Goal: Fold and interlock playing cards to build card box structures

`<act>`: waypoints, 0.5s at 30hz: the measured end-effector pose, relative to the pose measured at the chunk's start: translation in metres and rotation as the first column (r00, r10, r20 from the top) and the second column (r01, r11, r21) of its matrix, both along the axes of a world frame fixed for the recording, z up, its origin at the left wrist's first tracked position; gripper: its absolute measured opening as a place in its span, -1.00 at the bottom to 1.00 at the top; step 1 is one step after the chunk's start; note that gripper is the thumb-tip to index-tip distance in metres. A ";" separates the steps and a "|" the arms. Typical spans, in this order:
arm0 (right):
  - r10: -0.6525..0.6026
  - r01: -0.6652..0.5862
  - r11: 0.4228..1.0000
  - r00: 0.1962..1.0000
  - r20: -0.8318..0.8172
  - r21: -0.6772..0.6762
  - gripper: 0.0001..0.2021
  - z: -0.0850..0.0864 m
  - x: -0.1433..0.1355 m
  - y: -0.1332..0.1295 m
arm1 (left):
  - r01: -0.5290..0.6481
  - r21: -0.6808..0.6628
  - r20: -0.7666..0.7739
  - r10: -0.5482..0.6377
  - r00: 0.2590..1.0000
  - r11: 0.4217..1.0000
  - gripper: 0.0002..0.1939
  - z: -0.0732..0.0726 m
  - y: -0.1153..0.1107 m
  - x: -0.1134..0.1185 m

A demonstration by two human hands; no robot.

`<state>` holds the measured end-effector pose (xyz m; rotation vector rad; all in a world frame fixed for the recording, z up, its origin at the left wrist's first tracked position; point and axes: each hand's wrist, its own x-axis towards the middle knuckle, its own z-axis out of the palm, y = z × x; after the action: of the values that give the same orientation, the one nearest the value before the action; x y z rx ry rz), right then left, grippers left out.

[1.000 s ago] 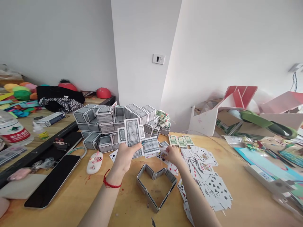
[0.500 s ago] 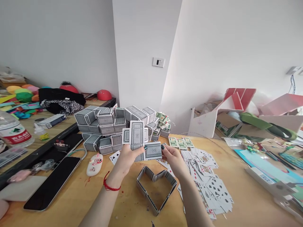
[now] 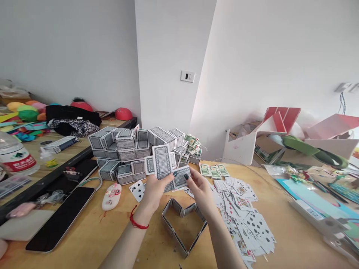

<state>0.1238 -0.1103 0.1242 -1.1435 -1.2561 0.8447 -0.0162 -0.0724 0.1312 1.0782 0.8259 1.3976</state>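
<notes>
Several grey-backed playing cards (image 3: 162, 160), overlapping crosswise, are held up between my two hands. My left hand (image 3: 157, 188), with a red string bracelet at the wrist, pinches them from the left, thumb across the front. My right hand (image 3: 200, 185) grips the right end of the sideways card (image 3: 181, 178), its thumb on the card's face and the fingers behind. Below the hands, a heart-shaped frame of folded cards (image 3: 172, 228) lies on the table. Behind them stands a stack of folded card boxes (image 3: 129, 144). A five of spades (image 3: 137, 190) lies face up by my left hand.
Loose face-up cards (image 3: 246, 220) spread over the table on the right, with green-backed cards (image 3: 214, 171) behind them. At left are a white mouse (image 3: 111, 196), a black phone (image 3: 63, 216) and a water bottle (image 3: 17, 155). A power strip (image 3: 316, 218) lies far right.
The held cards have tilted to the left. My right hand has turned inward, its thumb now further onto the front of the sideways card.
</notes>
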 end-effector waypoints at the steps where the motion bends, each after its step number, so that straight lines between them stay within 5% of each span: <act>1: -0.016 0.015 1.000 0.998 -0.057 -0.026 -0.55 -0.001 0.001 0.000 | -0.050 -0.017 0.036 0.050 0.998 0.999 -0.49 0.001 0.001 0.000; 3: -0.004 -0.013 0.996 0.981 -0.196 -0.087 -0.52 -0.003 -0.001 0.000 | -0.128 -0.056 0.134 0.135 0.982 0.990 -0.49 0.001 0.001 0.000; 8: 0.221 -0.324 0.939 0.823 -0.524 -0.114 -0.77 -0.006 -0.020 0.000 | -0.143 -0.114 0.288 0.170 0.943 0.983 -0.50 -0.001 -0.003 0.007; 15: 0.086 -0.163 0.985 0.761 -0.644 -0.061 -0.84 -0.006 -0.020 0.002 | 0.096 -0.014 0.050 -0.095 0.994 0.995 -0.56 -0.001 -0.016 0.019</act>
<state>0.1042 -0.1080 0.1178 -0.7485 -0.7148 1.2908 0.0029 -0.0882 0.1304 1.0531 0.7395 1.3303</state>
